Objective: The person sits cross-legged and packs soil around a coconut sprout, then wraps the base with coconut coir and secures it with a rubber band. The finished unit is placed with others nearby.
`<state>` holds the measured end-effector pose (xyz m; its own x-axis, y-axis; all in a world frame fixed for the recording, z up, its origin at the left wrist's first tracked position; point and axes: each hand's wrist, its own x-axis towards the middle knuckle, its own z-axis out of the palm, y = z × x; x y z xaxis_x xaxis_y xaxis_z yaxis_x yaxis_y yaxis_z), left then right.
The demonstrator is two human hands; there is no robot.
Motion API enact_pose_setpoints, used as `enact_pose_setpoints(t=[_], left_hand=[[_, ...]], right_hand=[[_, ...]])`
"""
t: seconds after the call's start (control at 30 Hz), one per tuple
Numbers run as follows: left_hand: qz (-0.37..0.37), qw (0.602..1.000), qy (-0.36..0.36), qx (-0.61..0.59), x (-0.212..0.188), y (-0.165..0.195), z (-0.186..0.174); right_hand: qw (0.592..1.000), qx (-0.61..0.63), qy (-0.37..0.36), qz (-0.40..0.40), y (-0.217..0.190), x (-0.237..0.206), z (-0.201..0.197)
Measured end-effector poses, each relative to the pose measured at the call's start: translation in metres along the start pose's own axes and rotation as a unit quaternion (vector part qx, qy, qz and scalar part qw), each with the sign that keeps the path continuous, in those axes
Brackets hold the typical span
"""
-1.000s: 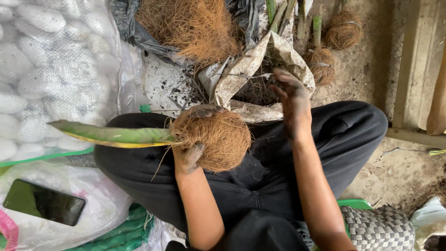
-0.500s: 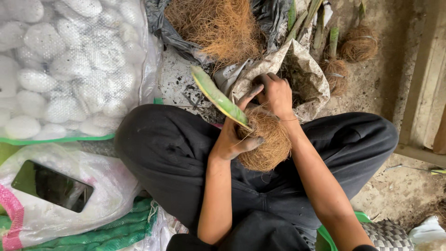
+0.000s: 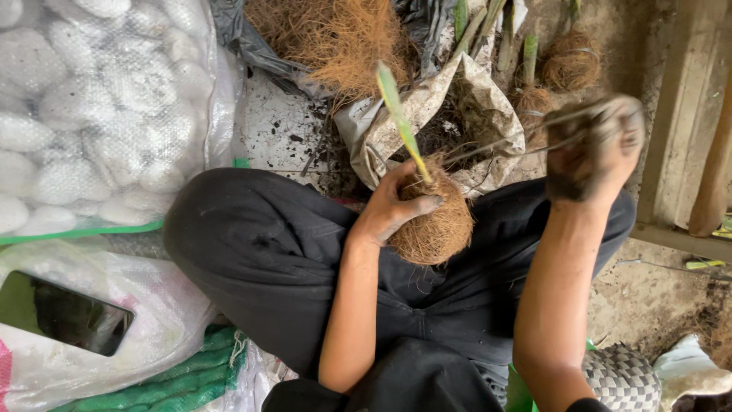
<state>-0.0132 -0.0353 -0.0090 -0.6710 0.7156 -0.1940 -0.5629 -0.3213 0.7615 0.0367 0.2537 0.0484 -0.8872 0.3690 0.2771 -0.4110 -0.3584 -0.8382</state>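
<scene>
A makeshift plant-nursery work spot on a bare, soil-strewn floor [image 3: 282, 130]: loose coconut fibre [image 3: 335, 38] (heaped beyond the fingers), soil sack [image 3: 457, 114], wrapped seedlings [image 3: 568, 61].

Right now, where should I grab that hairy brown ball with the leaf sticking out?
Probably cup the fibre ball around its round sides from the left, the way the left hand does. The green leaf stands up from the top and looks thin, so leave the top free.

soil sack [image 3: 488, 114] ahead, white bags [image 3: 91, 114] leftward
</scene>
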Motion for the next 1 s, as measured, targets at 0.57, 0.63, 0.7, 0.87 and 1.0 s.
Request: enact_pose_setpoints(t=[0.57, 0.63, 0.7, 0.87, 1.0], left_hand=[[0.023, 0.999, 0.025, 0.021, -0.014, 0.019, -0.008], [-0.016, 0.999, 0.047, 0.013, -0.015, 0.017, -0.007], [-0.027, 0.998, 0.057, 0.022, -0.013, 0.013, -0.007], [-0.037, 0.994, 0.063, 0.077, -0.009, 0.003, -0.013], [0.025, 0.984, 0.123, 0.126, -0.010, 0.002, -0.017]], right_hand=[[0.800, -0.519, -0.278, 0.114, 0.032, -0.014, 0.056], [0.906, -0.341, -0.217, 0.124, 0.035, -0.024, 0.036], [0.976, -0.166, -0.091, 0.108, 0.032, -0.031, 0.009], [0.980, -0.106, 0.161, -0.040, 0.014, -0.012, -0.052], [0.704, -0.678, 0.157, -0.142, 0.030, -0.015, -0.034]])
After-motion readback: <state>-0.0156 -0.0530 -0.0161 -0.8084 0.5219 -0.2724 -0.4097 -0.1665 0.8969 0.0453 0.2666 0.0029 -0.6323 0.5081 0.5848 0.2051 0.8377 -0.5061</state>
